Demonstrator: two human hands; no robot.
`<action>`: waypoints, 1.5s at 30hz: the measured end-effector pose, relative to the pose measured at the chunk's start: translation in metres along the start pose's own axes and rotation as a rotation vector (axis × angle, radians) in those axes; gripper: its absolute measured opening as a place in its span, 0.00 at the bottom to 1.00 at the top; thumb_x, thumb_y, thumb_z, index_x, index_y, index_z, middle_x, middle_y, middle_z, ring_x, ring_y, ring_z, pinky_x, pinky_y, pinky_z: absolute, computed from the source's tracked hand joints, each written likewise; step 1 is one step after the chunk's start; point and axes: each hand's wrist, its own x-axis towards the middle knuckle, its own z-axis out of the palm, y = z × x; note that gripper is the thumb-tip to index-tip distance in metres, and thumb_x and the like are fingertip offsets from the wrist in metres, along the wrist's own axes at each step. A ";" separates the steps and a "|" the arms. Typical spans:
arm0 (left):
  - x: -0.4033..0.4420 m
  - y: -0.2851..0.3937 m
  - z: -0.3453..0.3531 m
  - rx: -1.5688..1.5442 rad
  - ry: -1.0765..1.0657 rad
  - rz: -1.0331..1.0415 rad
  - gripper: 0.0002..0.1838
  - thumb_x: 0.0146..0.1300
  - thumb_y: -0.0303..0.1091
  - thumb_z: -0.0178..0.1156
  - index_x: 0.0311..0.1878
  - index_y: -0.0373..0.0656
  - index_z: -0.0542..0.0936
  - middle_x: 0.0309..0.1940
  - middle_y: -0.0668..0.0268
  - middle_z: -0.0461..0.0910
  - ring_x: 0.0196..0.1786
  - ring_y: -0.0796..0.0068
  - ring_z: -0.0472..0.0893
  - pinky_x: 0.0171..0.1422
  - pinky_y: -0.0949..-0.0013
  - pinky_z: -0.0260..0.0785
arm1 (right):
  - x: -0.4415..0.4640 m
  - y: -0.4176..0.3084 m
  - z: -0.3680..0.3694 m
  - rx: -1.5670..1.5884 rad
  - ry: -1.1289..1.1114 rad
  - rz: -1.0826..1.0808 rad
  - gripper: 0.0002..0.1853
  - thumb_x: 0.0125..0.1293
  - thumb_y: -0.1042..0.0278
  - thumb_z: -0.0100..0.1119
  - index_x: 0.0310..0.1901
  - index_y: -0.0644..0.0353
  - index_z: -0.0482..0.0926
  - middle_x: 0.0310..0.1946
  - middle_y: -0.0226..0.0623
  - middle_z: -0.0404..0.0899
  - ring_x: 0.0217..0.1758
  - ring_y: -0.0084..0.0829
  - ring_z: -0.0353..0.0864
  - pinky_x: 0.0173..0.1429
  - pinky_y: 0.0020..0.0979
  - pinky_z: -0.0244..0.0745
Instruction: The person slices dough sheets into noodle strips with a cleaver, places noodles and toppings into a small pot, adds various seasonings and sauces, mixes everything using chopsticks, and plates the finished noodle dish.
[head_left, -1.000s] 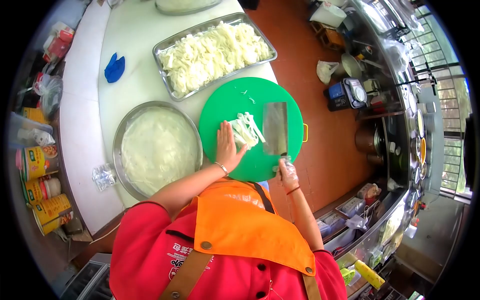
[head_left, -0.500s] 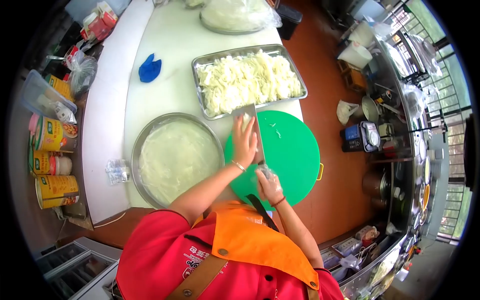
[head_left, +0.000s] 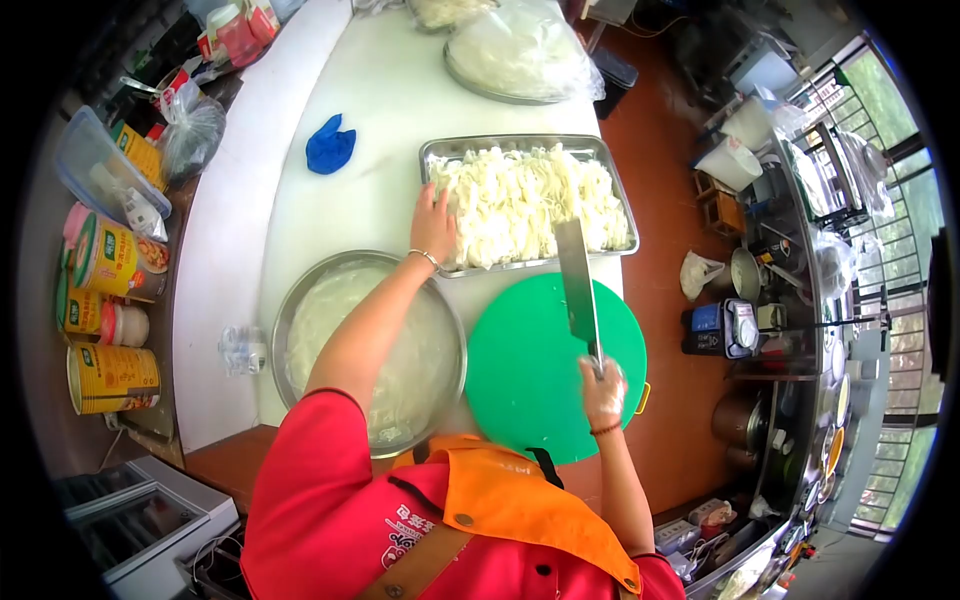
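My left hand point(head_left: 432, 224) is at the left end of a shallow metal tray point(head_left: 528, 139). Its fingers are stretched along the rim and touch the pale shredded vegetable point(head_left: 535, 200) heaped inside. My right hand point(head_left: 602, 392), in a clear plastic glove, grips the handle of a cleaver point(head_left: 577, 285). The wide blade points away from me, above the right side of a round green cutting board point(head_left: 530, 370), and its tip reaches over the tray's near edge. Left of the board stands a large round metal pan point(head_left: 459, 330) of pale, wet contents, partly hidden by my left forearm.
A blue cloth point(head_left: 330, 146) lies at the back left of the table. Farther back is a plastic-covered round pan point(head_left: 520, 55). A clear plastic container point(head_left: 241, 350) stands left of the pan. Yellow cans point(head_left: 113, 378) line the left shelf; pots and shelving stand to the right.
My left hand has left the cleaver blade and moved to the tray's left end. The cleaver has swung right in my right hand. The board's few shreds are gone. The whole view has shifted.
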 end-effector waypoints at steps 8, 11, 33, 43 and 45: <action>-0.019 0.027 0.004 -0.319 -0.328 -0.223 0.35 0.66 0.44 0.56 0.68 0.29 0.61 0.67 0.41 0.64 0.70 0.45 0.64 0.75 0.54 0.55 | -0.038 0.119 -0.032 -0.663 -0.120 -0.053 0.21 0.60 0.48 0.66 0.27 0.58 0.73 0.23 0.44 0.77 0.30 0.46 0.80 0.35 0.45 0.74; -0.031 0.037 0.023 -0.362 -0.098 -0.180 0.37 0.69 0.48 0.53 0.74 0.36 0.55 0.72 0.41 0.56 0.75 0.44 0.55 0.78 0.51 0.48 | -0.030 0.119 -0.029 -0.650 -0.138 -0.146 0.24 0.60 0.39 0.62 0.31 0.57 0.75 0.24 0.43 0.79 0.29 0.45 0.81 0.34 0.46 0.74; -0.183 0.138 -0.028 -0.508 -0.575 0.322 0.17 0.64 0.27 0.57 0.56 0.36 0.74 0.59 0.51 0.71 0.64 0.51 0.70 0.68 0.53 0.62 | -0.108 0.133 -0.015 0.015 0.555 0.053 0.08 0.65 0.66 0.54 0.39 0.59 0.80 0.39 0.47 0.82 0.44 0.47 0.81 0.51 0.43 0.76; -0.209 0.270 -0.068 -0.639 -0.663 0.529 0.17 0.63 0.29 0.59 0.55 0.36 0.76 0.60 0.50 0.72 0.65 0.50 0.70 0.69 0.51 0.61 | -0.178 0.088 -0.109 0.248 0.457 0.145 0.27 0.65 0.46 0.56 0.56 0.61 0.76 0.52 0.51 0.78 0.58 0.49 0.76 0.63 0.43 0.70; -0.219 0.294 -0.090 -0.716 -0.724 0.492 0.18 0.62 0.31 0.61 0.55 0.37 0.77 0.58 0.51 0.74 0.64 0.50 0.71 0.68 0.52 0.62 | -0.174 0.085 -0.113 0.290 0.447 0.128 0.34 0.64 0.42 0.57 0.64 0.61 0.70 0.61 0.53 0.73 0.65 0.50 0.71 0.69 0.42 0.65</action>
